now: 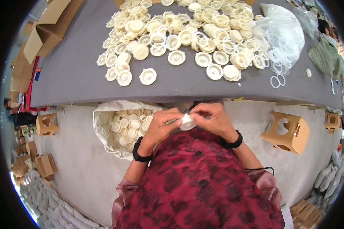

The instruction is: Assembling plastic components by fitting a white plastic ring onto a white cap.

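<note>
Between my two hands, just over my lap and in front of the table edge, is a round cream plastic cap (187,123). My left hand (165,121) pinches its left side between thumb and fingers. On the cap's right rim are the closed fingertips of my right hand (211,117). Across the table lies a wide heap of similar cream caps (176,28), with several single ones near the front, such as the lone cap (148,76). White rings (278,81) lie at the right, beside a clear plastic bag (284,34).
A white woven sack (105,133) full of caps stands on the floor at my left, below the table (76,72). Tan plastic stools (288,131) stand at right and left. An opened cardboard box (51,28) sits at the table's far left. Stacked bags (53,206) line the floor.
</note>
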The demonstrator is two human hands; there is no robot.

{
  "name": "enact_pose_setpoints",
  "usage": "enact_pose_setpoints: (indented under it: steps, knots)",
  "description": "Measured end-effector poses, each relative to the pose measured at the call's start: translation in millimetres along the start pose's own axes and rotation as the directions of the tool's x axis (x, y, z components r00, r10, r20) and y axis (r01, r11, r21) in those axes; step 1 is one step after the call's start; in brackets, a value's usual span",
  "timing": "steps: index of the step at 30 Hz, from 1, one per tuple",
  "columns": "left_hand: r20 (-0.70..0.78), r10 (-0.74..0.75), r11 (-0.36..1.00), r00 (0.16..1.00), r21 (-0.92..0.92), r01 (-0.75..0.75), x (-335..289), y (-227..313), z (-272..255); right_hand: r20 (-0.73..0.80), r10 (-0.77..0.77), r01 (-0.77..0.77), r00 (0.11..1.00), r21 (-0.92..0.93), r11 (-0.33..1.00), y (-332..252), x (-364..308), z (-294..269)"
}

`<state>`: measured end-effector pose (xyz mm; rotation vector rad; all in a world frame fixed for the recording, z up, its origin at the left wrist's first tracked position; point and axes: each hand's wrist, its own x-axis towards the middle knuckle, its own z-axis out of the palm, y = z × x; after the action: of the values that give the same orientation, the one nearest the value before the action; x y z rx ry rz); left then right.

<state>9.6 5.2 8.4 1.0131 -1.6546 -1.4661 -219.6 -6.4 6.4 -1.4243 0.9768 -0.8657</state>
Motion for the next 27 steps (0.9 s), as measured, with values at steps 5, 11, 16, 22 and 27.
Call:
enact_pose_setpoints:
  steps: [5, 11, 16, 22, 27]
  knots:
    - [0.065, -0.024, 0.935, 0.998, 0.354, -0.001, -15, 3, -17, 0.054, -0.23, 0.235, 0.972, -0.311, 0.921, 0, 7, 22]
    - [-0.195, -0.237, 0.385, 0.952, 0.881, 0.276, -84, -4, -85, -0.306, -0.27, 0.145, 0.913, -0.374, 0.916, -5, 18, -31]
    - [-0.324, -0.038, 0.81, 0.945, 0.544, 0.219, -34, 9, -53, -0.447, -0.352, 0.1, 0.822, -0.495, 0.863, -8, 53, -78]
    - [-0.127, 0.147, 0.883, 0.981, 0.463, -0.073, 62, 12, 10, -0.213, -0.562, 0.114, 0.799, -0.865, 0.489, -10, 141, -73]
    - [-0.067, -0.038, 0.965, 0.997, 0.256, 0.054, 92, 13, 20, -0.161, -0.492, 0.05, 0.855, -0.92, 0.388, 12, 172, -81]
